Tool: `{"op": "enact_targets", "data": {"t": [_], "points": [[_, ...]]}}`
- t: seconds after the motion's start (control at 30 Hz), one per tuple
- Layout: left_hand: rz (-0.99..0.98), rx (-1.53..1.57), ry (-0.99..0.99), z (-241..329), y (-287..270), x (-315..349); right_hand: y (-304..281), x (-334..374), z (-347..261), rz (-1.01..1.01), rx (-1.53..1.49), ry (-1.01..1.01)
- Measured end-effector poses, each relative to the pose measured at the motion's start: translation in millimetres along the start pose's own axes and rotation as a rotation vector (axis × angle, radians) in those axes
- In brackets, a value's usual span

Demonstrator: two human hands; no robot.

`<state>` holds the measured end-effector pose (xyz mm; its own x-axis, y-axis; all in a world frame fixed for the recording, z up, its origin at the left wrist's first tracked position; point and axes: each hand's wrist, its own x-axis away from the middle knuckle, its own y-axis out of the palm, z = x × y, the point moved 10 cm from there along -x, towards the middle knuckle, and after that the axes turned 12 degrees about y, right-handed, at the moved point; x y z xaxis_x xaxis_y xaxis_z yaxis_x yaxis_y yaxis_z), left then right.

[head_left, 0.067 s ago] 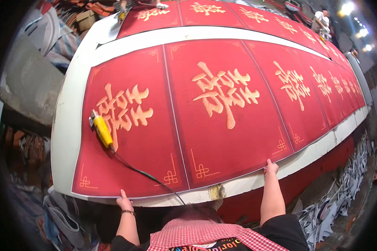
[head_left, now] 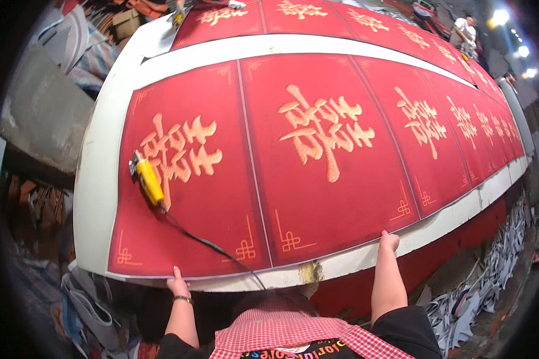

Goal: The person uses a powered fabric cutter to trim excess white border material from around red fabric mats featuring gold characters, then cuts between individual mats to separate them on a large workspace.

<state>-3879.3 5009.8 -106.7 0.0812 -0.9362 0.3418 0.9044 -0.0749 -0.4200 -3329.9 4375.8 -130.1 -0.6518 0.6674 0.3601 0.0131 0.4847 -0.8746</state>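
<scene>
A long red printed sheet [head_left: 317, 197] with gold characters and a white border lies across a big table. My left hand [head_left: 177, 283] presses on its near edge at the lower left, fingers flat. My right hand [head_left: 388, 241] rests on the near white border further right. Neither hand holds anything. A yellow hand-held power cutter [head_left: 148, 180] lies on the left panel, apart from both hands, and its black cord [head_left: 212, 244] runs down to the near edge between my hands.
A second row of red sheets [head_left: 233, 18] lies beyond a white strip at the back. Offcut scraps [head_left: 479, 299] pile on the floor at right and at lower left. A person [head_left: 464, 30] stands at the far right end.
</scene>
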Motion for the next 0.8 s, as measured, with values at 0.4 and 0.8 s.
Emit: {"op": "enact_targets", "data": {"t": [0.4, 0.8], "points": [[0.227, -0.712, 0.841, 117.3, -3.9, -39.9, 236.0, 523.1, -191.1, -1.303, 0.040, -0.906], [0.208, -1.045, 0.589, 109.1, 25.9, -72.1, 352.0, 691.3, -291.8, -0.926, 0.321, -0.907]]}}
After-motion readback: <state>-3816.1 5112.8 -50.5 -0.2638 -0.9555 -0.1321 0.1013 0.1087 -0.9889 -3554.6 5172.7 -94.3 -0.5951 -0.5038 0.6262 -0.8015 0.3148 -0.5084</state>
